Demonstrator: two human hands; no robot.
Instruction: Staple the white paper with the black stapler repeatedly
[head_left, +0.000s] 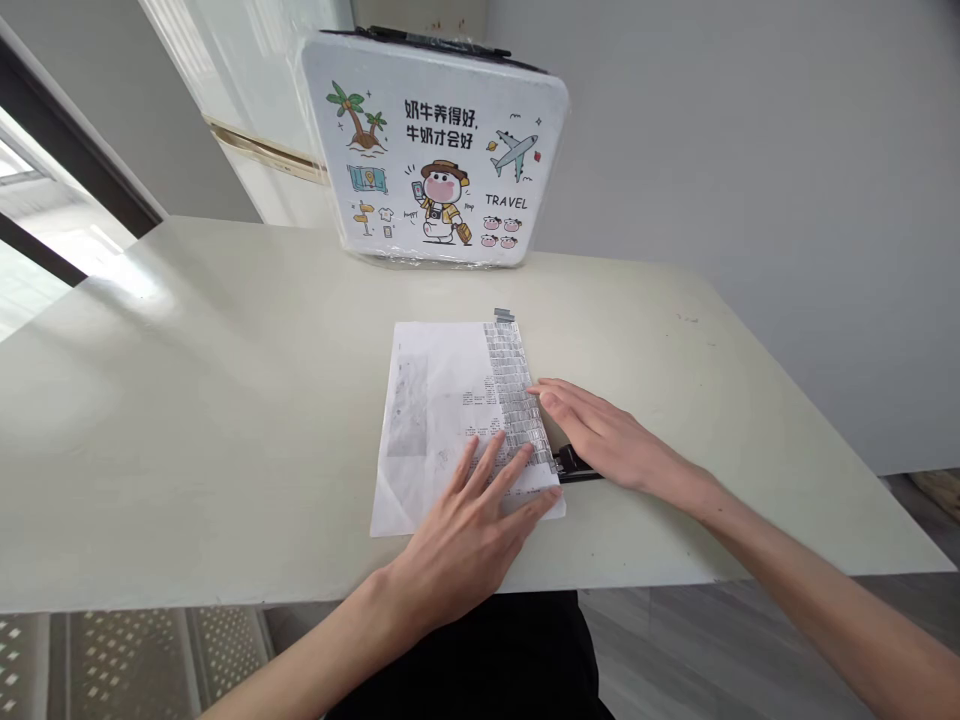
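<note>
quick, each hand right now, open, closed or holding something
Left hand: open, fingers spread on the paper.
Right hand: fingers extended at the paper's right edge; whether it grips anything cannot be told.

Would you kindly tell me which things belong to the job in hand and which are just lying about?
Seemingly in use:
white printed paper sheet, under the left hand
grey patterned strip along the sheet's right side, beside the right hand
probably the partly hidden black object

Apparently lying about:
white rounded rectangular case with cartoons, standing behind
</note>
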